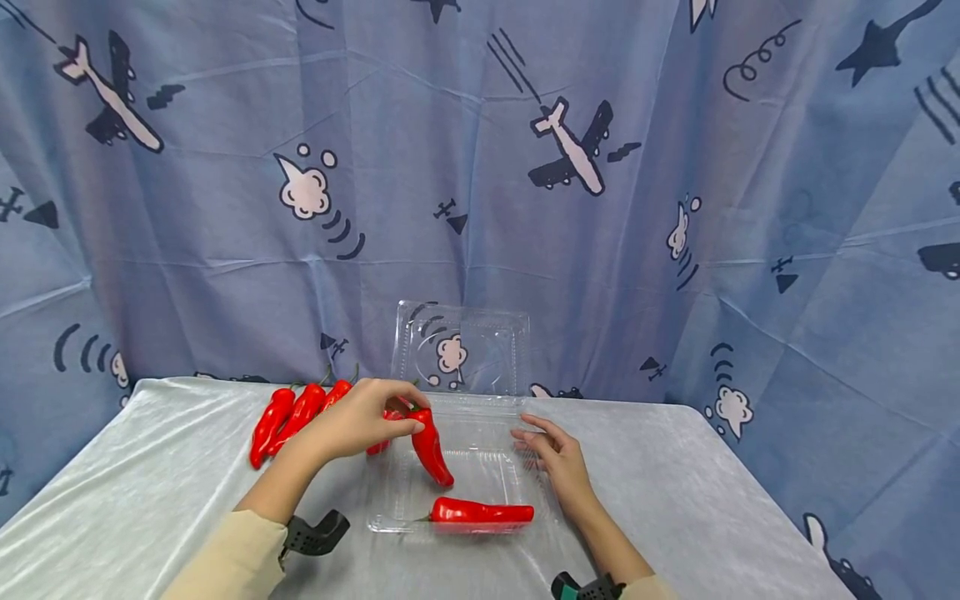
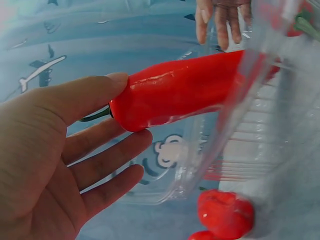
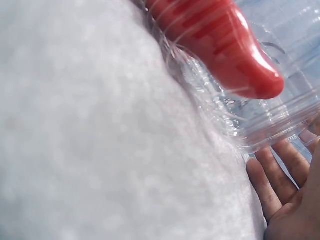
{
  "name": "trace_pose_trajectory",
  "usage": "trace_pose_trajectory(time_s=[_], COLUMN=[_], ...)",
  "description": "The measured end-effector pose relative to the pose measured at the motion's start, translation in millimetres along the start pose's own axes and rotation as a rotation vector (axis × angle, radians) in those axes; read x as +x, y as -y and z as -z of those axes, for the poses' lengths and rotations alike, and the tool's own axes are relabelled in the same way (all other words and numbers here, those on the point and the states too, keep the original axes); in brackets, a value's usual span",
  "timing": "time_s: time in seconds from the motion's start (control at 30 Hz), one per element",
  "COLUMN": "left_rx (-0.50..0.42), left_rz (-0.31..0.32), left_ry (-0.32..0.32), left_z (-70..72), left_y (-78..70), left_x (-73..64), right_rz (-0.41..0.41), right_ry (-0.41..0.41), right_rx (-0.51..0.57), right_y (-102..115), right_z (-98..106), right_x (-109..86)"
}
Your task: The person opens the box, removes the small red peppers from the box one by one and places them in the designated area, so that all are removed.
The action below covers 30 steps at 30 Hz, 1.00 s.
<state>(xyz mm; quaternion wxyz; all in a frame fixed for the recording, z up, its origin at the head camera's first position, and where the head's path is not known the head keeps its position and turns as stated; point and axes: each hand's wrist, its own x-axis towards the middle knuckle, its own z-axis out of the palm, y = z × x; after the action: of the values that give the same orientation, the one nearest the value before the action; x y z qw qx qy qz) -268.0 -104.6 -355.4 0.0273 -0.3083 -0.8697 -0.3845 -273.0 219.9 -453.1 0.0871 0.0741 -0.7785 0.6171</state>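
Observation:
My left hand [image 1: 367, 423] pinches a red chili pepper [image 1: 431, 450] near its green stem end. In the head view the pepper hangs with its tip down over a clear plastic clamshell box [image 1: 381, 523]. Another red pepper [image 1: 480, 512] lies crosswise at the front of the box, its tip seen through the clear wall in the right wrist view. My right hand [image 1: 561, 462] is at the box's right side, fingers extended along the wall. Part of one more red pepper [image 1: 378, 447] shows behind my left hand near the box's left side.
The box's lid [image 1: 461, 348] stands raised at the back. Several red peppers [image 1: 272, 427] lie together on the white cloth-covered table [image 1: 675, 500], left of the box. A blue patterned curtain [image 1: 480, 208] hangs behind the table.

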Motion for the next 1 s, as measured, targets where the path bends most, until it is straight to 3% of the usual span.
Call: trace_pose_trajectory(time_s=[0.2, 0.33, 0.6, 0.73, 1.0], left_rx=[0.054, 0.098, 0.161, 0.146, 0.128], left_rz=[0.002, -0.033, -0.064, -0.084, -0.064], left_ry=[-0.049, -0.069, -0.027, -0.020, 0.018], left_z=[11.4, 13.1, 2.3, -3.8, -12.4], left_y=[-4.7, -4.1, -0.5, -2.3, -3.3], left_x=[-4.7, -5.4, -0.4, 2.6, 2.7], right_rz=[-0.009, -0.009, -0.009, -0.006, -0.014], right_ry=[0.001, 0.001, 0.003, -0.002, -0.001], right_rx=[0.004, 0.001, 0.006, -0.004, -0.009], right_y=[1, 1, 1, 2, 2], right_z=[-1, -1, 0, 0, 0], right_x=[0.3, 0.3, -0.3, -0.1, 0.0])
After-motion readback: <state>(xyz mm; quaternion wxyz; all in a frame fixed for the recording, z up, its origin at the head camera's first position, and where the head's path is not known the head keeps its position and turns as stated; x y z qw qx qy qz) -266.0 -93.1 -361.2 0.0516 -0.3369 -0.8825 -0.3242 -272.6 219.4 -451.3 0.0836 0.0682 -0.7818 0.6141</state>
